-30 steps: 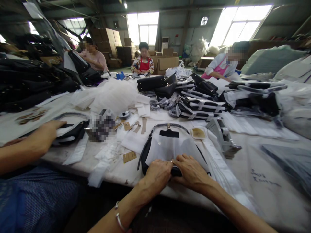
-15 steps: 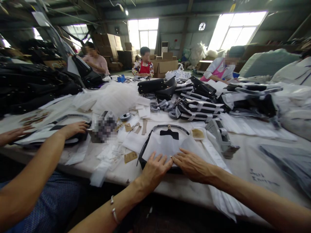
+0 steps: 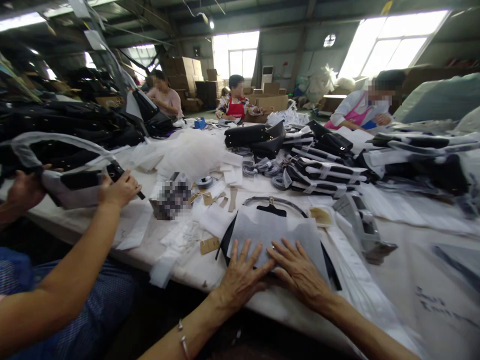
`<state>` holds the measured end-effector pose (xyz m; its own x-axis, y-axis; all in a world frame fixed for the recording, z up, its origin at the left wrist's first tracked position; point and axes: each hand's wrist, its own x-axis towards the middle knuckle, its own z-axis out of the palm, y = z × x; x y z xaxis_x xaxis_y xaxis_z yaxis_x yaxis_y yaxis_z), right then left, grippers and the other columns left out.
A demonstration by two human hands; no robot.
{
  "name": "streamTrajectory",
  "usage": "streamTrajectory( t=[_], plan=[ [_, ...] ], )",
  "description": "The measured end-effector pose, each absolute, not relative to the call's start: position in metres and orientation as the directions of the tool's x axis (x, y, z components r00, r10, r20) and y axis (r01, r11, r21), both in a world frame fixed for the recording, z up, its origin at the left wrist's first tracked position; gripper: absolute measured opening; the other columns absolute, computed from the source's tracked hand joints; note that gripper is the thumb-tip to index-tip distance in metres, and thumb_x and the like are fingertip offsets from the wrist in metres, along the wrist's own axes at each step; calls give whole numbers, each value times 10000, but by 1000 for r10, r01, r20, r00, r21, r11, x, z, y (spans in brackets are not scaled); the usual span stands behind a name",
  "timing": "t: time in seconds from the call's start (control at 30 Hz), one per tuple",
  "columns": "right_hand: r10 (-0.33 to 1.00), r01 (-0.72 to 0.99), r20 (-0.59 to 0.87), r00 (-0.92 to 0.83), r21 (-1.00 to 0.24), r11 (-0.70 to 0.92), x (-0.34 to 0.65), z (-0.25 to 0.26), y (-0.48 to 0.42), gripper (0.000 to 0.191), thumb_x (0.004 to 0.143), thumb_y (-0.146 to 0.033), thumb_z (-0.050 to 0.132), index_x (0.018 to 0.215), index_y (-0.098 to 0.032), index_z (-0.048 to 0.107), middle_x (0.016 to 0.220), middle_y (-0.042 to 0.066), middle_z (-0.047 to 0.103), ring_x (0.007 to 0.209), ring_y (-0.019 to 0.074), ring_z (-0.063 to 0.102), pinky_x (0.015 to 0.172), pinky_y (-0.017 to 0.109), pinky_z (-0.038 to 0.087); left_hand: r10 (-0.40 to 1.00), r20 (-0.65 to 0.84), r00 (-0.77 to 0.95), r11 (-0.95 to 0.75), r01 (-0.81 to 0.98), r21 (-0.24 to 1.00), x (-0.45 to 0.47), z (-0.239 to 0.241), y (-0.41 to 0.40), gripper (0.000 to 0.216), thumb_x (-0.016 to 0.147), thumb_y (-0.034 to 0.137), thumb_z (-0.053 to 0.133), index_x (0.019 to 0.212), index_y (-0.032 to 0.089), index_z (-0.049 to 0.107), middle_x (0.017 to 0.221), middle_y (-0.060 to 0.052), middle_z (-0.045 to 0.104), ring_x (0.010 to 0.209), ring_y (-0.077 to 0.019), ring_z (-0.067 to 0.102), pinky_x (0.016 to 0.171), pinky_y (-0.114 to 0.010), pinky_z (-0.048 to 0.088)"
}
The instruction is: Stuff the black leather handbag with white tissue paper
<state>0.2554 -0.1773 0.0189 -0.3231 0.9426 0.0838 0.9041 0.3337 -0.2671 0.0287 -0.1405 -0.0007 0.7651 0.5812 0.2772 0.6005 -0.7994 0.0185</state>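
Both the left hand [image 3: 240, 275] and right hand [image 3: 298, 272] press flat, fingers spread, grasping nothing, on the white wrapping sheet [image 3: 275, 235] over the black bag [image 3: 229, 240] at the table's near edge [image 3: 270, 305], where uneven pressure could crease or shift the sheet.

Daylight pours in from the big windows [image 3: 397, 45] at the far wall, blown out to plain white, with one small ceiling lamp [image 3: 212, 23] glowing beside them. The roof and left side stay dim. The pale worktop [image 3: 405, 280] catches soft, even light, and shadows on it are faint. Straight lines bow toward the edges, and the corners smear. Faces of people opposite are blurred out.
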Motion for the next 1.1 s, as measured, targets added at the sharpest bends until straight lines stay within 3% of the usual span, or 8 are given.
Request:
streamTrajectory(
  t=[0.13,0.23,0.4,0.6,0.7,0.8,1.0,1.1],
  plan=[
    [954,946,219,-206,-207,251,248,-9,-170,451,1021,-353,315,1435,-264,468,1437,68,543,1386,312,415,1113,651,289,533,266,803,-837,547,23,24,5,-138,842,832,609,626,1523,400,194,1585,-103,291,1434,-401,280,1089,-711,249],
    [907,932,311,-284,-134,337,253,-28,-170,515,983,-424,413,1464,-240,426,1451,94,523,1382,354,409,1110,662,282,558,282,780,-816,577,18,15,2,-141,815,866,644,547,1515,232,276,1552,-168,339,1437,-366,294,1133,-637,258],
    [899,932,304,-314,-79,353,258,-31,-174,561,968,-449,464,1493,-277,367,1476,76,499,1396,340,390,1132,628,274,654,311,689,-728,685,15,13,7,-146,910,814,762,477,1421,85,428,1453,-227,466,1376,-374,399,1122,-576,315],
    [919,940,237,-315,-56,336,252,-18,-173,501,968,-385,492,1456,-298,421,1465,57,515,1383,343,407,1114,645,301,674,157,722,-737,672,77,70,64,-120,559,919,608,484,909,89,692,844,-142,718,889,-274,680,1033,-500,410],
    [924,941,230,-305,-77,330,250,-17,-175,477,960,-347,505,1432,-299,452,1429,66,553,1365,326,439,1130,655,271,516,275,811,-856,501,130,93,66,-96,467,959,537,478,1171,149,628,1145,-116,683,1184,-271,576,1078,-465,373],
    [944,943,199,-262,-155,295,252,-12,-176,492,950,-394,509,1409,-218,487,1433,113,541,1386,327,412,1141,642,269,541,206,815,-840,512,179,96,43,-80,473,1022,488,335,1362,208,508,1410,-103,538,1336,-272,459,1093,-505,354],
    [991,845,-44,-126,-528,84,267,60,-155,506,904,-442,525,1341,-189,562,1390,119,582,1283,297,543,1092,517,413,602,172,780,-790,550,270,92,8,-76,534,1017,539,274,1423,240,451,1500,-101,442,1397,-289,380,1149,-546,274],
    [995,828,100,-8,-557,63,250,110,-128,509,907,-440,511,1340,-177,562,1394,122,577,1311,278,512,1112,462,384,619,202,759,-775,550,310,96,7,-77,591,973,602,361,1426,233,458,1498,-118,442,1391,-327,379,1154,-560,258]
  ],
)
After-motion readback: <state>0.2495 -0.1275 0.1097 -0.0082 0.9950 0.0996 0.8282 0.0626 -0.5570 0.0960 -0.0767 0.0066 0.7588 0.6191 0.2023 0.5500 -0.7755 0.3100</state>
